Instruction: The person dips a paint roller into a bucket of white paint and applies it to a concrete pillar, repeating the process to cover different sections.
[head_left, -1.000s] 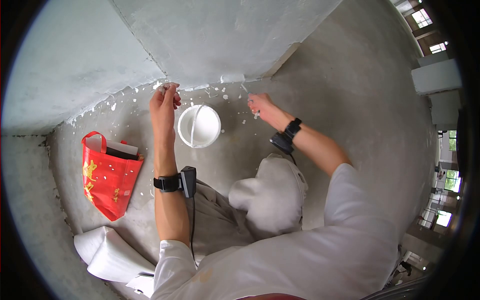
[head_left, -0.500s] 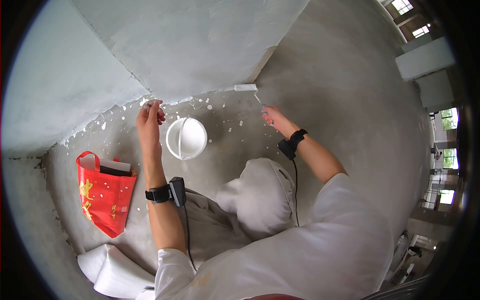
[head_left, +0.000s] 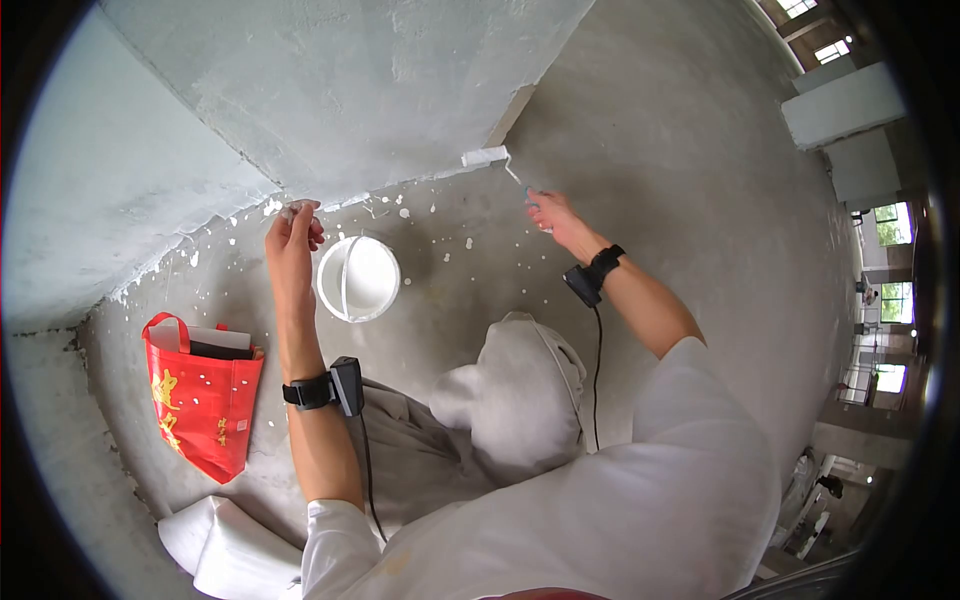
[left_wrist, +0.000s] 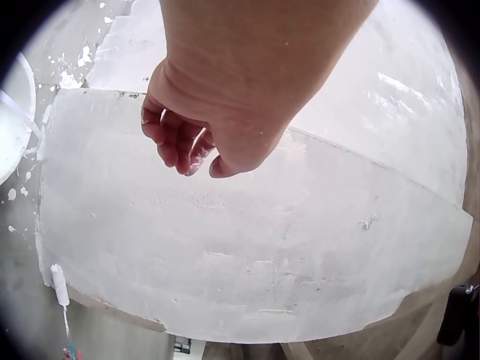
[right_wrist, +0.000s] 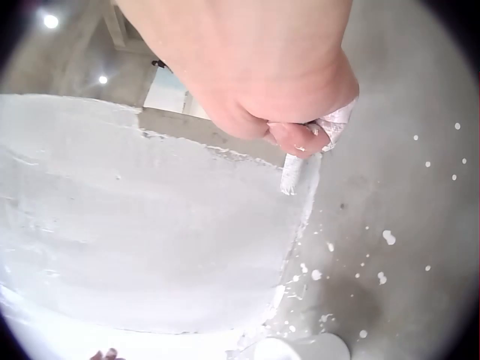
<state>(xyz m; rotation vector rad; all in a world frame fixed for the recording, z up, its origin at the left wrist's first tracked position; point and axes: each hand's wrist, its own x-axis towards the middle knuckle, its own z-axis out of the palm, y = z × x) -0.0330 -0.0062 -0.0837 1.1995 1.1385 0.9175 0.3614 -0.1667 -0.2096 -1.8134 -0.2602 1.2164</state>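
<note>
The right hand (head_left: 556,216) grips the blue handle of a small paint roller. Its white roller head (head_left: 485,156) lies along the base of the wall, near the wall's end; the right wrist view shows the head (right_wrist: 291,175) just beyond the curled fingers. Loosely curled and holding nothing, the left hand (head_left: 293,232) hangs near the wall, left of the white bucket (head_left: 358,279). In the left wrist view the left hand's (left_wrist: 210,112) fingers hang with gaps between them, with white paint marks on the fingertips.
White paint drops spot the grey floor (head_left: 450,300) beside the bucket. A red bag (head_left: 205,405) with things inside stands at the left, and a pale sheet-like object (head_left: 235,545) lies below it. The painted wall (head_left: 330,90) rises ahead. Windows show at the far right.
The roller head, hard to make out a second ago, now shows at the wall base farther toward the wall's end. The right hand has moved away from the bucket. The head view has shifted.
</note>
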